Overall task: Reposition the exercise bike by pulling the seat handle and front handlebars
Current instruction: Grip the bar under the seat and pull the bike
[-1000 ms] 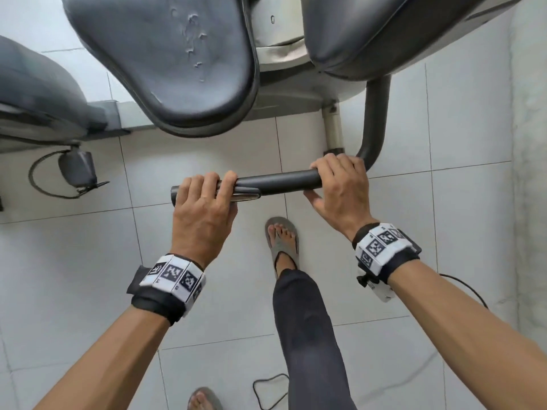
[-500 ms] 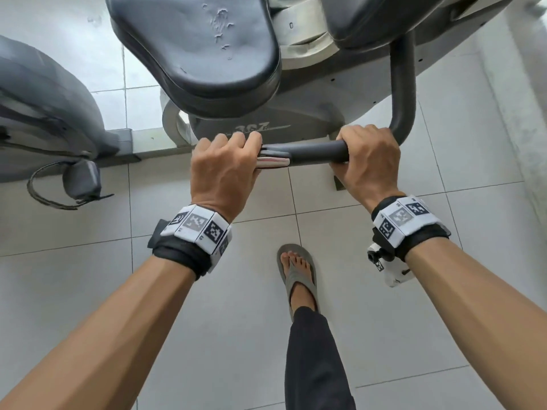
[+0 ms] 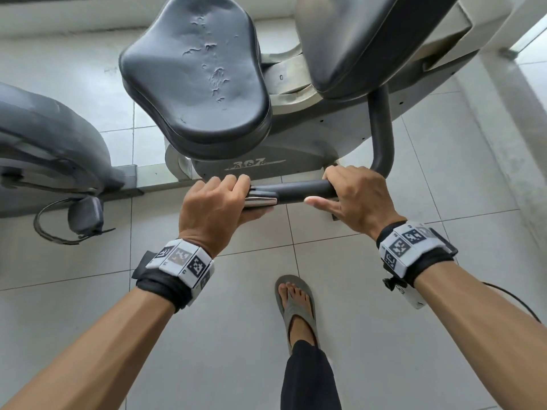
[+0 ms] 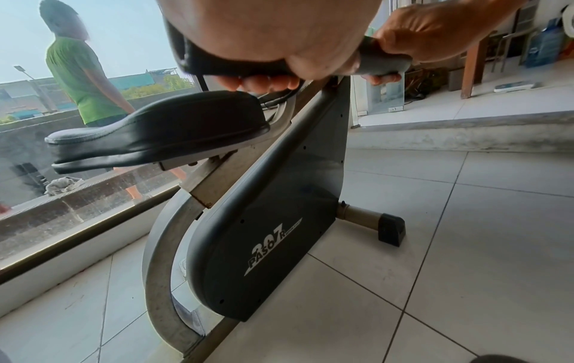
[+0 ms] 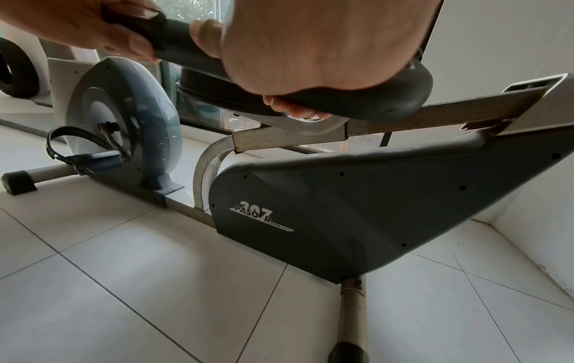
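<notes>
A grey recumbent exercise bike [image 3: 266, 164] stands on the tiled floor, with a black seat cushion [image 3: 195, 75] and a black backrest [image 3: 367, 34]. A black seat handle [image 3: 299, 190] runs sideways below the seat and bends up at the right. My left hand [image 3: 219, 199] grips the handle's free left end, fingers wrapped over the top. My right hand [image 3: 352, 193] grips it close to the bend, with the thumb lying along the bar. In the wrist views the same handle [image 4: 382, 61] [image 5: 186, 46] passes through both fists above the grey side cover [image 5: 357, 208].
The flywheel housing [image 5: 124, 122] and a strapped pedal [image 3: 84, 216] lie to the left. A raised step [image 4: 466, 132] and white wall [image 5: 512, 49] close in on the right. My sandalled foot [image 3: 296, 309] stands behind the handle. A person in green [image 4: 80, 81] stands beyond the window.
The bike and handle have shifted up and away in the head view, showing more of the side cover. Both hands stayed gripped on the handle, arms stretched further out. My foot sits lower in view.
</notes>
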A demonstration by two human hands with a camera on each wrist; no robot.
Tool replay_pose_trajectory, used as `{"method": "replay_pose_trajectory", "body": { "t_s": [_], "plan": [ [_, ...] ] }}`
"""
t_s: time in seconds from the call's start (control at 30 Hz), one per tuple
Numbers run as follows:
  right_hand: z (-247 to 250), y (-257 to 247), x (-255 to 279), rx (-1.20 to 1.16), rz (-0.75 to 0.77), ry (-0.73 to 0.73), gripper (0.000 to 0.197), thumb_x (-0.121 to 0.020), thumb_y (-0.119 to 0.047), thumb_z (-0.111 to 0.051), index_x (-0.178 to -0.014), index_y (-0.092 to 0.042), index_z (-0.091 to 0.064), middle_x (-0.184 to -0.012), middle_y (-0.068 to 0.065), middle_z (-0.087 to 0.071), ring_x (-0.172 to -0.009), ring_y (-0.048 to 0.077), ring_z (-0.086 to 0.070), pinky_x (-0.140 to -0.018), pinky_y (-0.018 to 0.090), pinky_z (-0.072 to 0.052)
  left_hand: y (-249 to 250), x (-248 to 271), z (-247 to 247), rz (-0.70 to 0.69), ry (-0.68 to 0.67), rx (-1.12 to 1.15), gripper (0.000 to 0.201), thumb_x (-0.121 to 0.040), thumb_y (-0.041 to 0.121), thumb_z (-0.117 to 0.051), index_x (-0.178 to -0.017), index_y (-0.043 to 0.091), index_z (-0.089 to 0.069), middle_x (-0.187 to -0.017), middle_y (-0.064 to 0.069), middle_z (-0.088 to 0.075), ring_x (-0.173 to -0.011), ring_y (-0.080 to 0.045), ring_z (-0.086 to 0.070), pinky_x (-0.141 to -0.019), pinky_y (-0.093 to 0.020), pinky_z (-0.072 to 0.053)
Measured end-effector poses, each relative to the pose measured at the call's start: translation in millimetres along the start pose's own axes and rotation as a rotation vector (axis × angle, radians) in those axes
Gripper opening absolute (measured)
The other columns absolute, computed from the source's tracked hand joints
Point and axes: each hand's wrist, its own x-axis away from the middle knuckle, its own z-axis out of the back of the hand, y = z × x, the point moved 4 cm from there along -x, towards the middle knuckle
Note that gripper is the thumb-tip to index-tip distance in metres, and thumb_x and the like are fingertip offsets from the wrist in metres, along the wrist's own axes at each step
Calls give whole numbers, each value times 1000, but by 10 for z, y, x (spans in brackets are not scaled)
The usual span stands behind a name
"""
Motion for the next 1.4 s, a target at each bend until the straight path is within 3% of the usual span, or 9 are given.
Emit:
{"method": "replay_pose_trajectory", "body": {
  "t_s": [0.17,0.5,0.7,0.8,0.93,1.03,1.27,1.37,1.4],
  "plan": [
    [-64,37,-72,39,73,23,76,-93,-80,-24,-72,-12,-51,-54,4,-53,-42,23,-48,-48,23,-28,6,-5,-61,-25,68,-11,61,-92,74,-41,-77,17,-56,-63,-2,-56,-56,-26,-55,-51,-37,-44],
    [-149,215,-284,59,182,72,80,-91,-83,-23,-64,-13,-51,-46,3,-51,-36,23,-45,-42,25,-37,11,-167,-159,-35,176,-41,63,-91,75,-39,-69,18,-53,-57,0,-52,-51,-25,-53,-49,-33,-41],
    [-296,687,-795,94,181,29,90,-89,-87,-17,-68,-9,-57,-51,7,-57,-42,28,-52,-45,31,-45,-3,-725,-344,2,193,-3,65,-93,74,-33,-71,18,-56,-58,0,-56,-51,-25,-54,-50,-33,-42],
    [-354,976,-1150,81,195,43,89,-89,-86,-18,-69,-9,-57,-52,8,-57,-43,29,-53,-45,30,-42,-26,-1098,-483,25,191,-18,66,-93,74,-28,-72,18,-56,-59,1,-57,-53,-25,-56,-52,-32,-40],
    [-412,1342,-1621,61,215,51,83,-90,-84,-20,-69,-11,-54,-53,7,-56,-44,23,-44,-52,24,-26,-55,-1583,-710,66,183,-24,65,-92,75,-30,-73,19,-57,-62,1,-59,-54,-25,-56,-53,-32,-39],
    [-458,1557,-1964,33,217,3,83,-90,-84,-19,-72,-11,-53,-56,7,-57,-48,23,-43,-53,25,-26,-97,-1914,-803,115,167,-29,65,-92,75,-32,-73,19,-57,-61,1,-58,-53,-25,-56,-53,-33,-39],
    [-380,1681,-2208,-31,80,-228,71,-91,-81,-18,-86,-16,-45,-76,6,-52,-68,24,-44,-67,38,-43,-149,-2213,-767,201,-72,62,54,-93,68,-38,-81,18,-55,-70,0,-58,-63,-26,-55,-59,-36,-41],
    [-193,1502,-2077,-4,-64,-350,67,-97,-71,-25,-113,-13,-54,-104,7,-59,-94,28,-53,-90,42,-46,-171,-2164,-607,189,-274,180,38,-91,51,-51,-109,19,-57,-95,-1,-62,-87,-26,-58,-78,-36,-44],
    [-100,1408,-2030,17,-105,-398,66,-98,-66,-25,-126,-12,-51,-119,11,-58,-110,32,-53,-101,45,-44,-193,-2120,-526,191,-362,241,45,-89,46,-55,-124,19,-53,-106,-1,-60,-96,-26,-56,-88,-36,-44]
  ]
}}
